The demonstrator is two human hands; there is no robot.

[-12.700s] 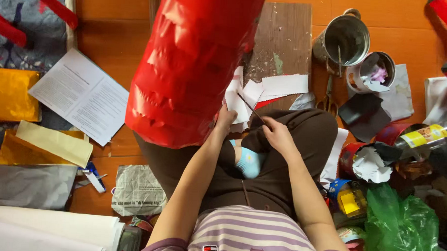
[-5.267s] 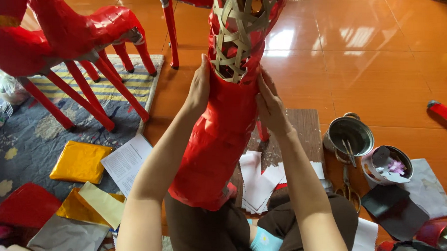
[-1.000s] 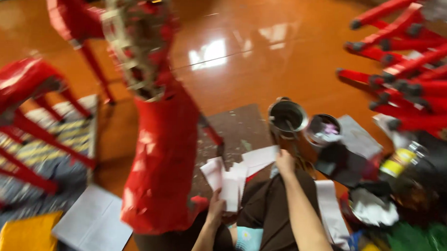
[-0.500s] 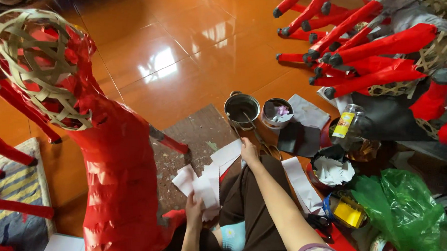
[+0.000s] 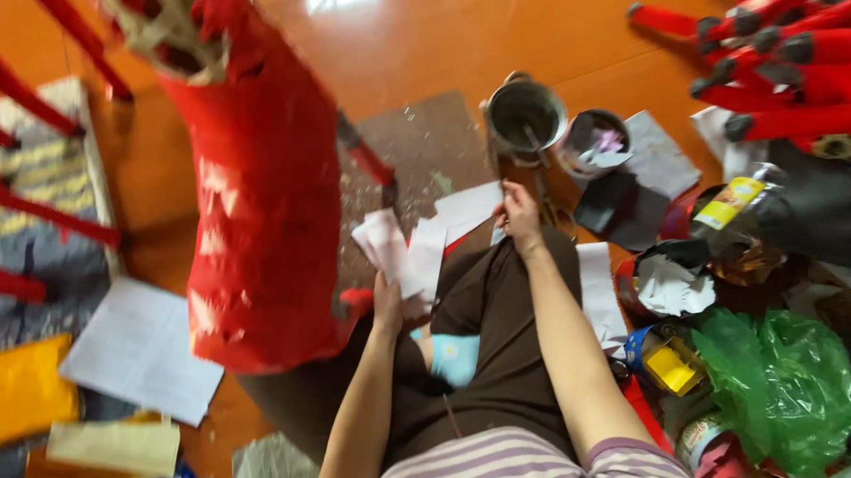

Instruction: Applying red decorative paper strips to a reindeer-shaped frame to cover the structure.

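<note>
Orange floor, glossy and sunlit, spreads under a seated person's clutter. Biggest of all is the red paper-covered figure, standing tilted at left, its bare woven frame showing at the top; it rests against the person's left knee. Red legs of other figures cross the left edge over a striped mat, and more red legs fan across the upper right. A brown board lies ahead of the knees. At right sit a green plastic bag, a dark bundle and a bowl of crumpled white paper. A white sheet and a yellow sheet lie at lower left. Beyond the board stand a metal pot with a brush in it and a smaller tin just beside it.

White paper strips lie across the board's near edge and the left knee. The left hand is at the lower end of those strips, fingers bent around their edge, apparently gripping them, though blur hides the exact pinch. The right hand reaches forward to the upper strip, near the pot; its fingers are drawn together and point down, tips touching the paper's corner. Whether they pinch it cannot be told.
</note>
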